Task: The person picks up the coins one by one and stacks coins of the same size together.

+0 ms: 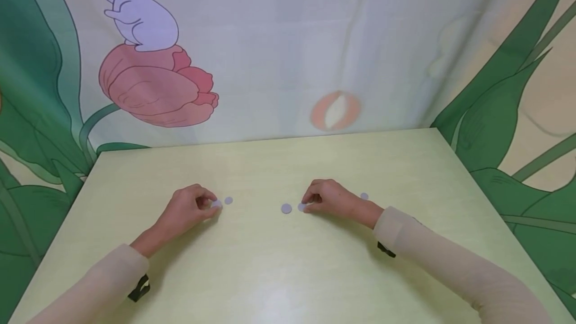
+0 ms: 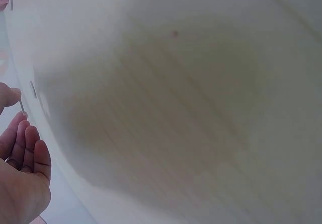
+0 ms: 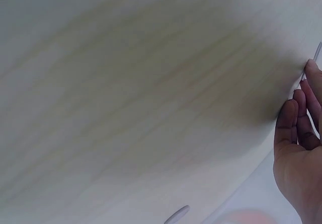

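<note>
Toward the left of the table my left hand (image 1: 188, 207) pinches a small pale grey round disc (image 1: 216, 204) between thumb and fingertips. In the left wrist view this disc is seen edge-on, tilted up between them. Just right of it a second disc (image 1: 228, 200) lies flat on the table. My right hand (image 1: 332, 198) has thumb and fingers at the edge of another disc (image 1: 302, 207), which it pinches at the tabletop. Immediately left of that lies a loose disc (image 1: 286, 208). One more disc (image 1: 364, 196) rests behind the right wrist, partly hidden by it.
The pale wood-grain table (image 1: 270, 259) ends at a back edge against a hanging cloth (image 1: 279, 54) printed with a rabbit, a flower and leaves. Both sleeves (image 1: 432, 244) extend over the table's front, with a black strap (image 1: 139, 289) hanging below the left cuff.
</note>
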A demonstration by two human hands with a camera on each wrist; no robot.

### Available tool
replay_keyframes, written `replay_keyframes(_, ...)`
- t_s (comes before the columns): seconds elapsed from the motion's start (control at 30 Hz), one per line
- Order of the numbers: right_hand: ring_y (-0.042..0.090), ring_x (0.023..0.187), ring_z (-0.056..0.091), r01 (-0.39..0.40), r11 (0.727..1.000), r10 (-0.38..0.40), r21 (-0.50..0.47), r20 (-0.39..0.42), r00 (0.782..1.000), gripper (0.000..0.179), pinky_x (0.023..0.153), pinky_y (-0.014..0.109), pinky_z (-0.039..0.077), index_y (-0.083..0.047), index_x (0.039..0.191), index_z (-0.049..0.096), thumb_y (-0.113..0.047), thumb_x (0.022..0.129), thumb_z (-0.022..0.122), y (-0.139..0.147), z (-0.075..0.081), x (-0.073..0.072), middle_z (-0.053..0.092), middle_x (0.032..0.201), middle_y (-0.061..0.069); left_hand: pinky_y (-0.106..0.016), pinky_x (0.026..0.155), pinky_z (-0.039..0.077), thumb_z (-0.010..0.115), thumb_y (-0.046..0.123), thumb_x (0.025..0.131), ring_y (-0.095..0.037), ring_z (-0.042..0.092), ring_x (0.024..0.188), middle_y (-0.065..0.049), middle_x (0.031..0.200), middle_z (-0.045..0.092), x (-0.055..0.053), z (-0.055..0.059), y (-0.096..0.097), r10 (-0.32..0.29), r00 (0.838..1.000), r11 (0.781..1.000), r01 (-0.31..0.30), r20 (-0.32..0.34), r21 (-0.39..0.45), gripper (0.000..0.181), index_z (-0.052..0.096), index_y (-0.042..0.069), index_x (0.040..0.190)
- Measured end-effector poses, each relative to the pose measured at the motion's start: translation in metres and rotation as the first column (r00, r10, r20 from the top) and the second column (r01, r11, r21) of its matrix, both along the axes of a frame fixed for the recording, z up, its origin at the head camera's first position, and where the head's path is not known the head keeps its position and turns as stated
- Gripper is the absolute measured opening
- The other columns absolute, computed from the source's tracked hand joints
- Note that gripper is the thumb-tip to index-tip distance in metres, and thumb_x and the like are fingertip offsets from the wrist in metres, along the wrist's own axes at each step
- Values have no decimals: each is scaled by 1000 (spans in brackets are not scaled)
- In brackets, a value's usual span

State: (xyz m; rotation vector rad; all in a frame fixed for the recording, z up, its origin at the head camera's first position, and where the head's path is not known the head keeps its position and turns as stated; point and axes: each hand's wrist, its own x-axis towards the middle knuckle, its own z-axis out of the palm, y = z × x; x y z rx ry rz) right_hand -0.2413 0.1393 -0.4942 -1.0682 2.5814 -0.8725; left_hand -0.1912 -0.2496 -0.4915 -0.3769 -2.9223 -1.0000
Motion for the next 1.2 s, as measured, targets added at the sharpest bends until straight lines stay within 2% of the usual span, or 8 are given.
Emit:
replay_keyframes(0.63,8,85,61,0,1000,0,-4,1,1000,13,79,22,53,-10,101,78,-17,90,80,0,0,0,65,94,-5,-25,63,47,83,12,82,-17,54,73,-4,80,61,-3,-2,6,-33,999,999,34,-42,24,15,76,3,92)
replay_keyframes(1.2,7,85,61,10,1000,-10,-12,32,999,13,80,22,54,-10,100,78,-17,89,81,-1,0,0,65,94,-6,-24,62,47,83,11,82,-16,54,72,-4,80,61,-5,0,11,-45,998,998,46,-37,37,13,75,4,91)
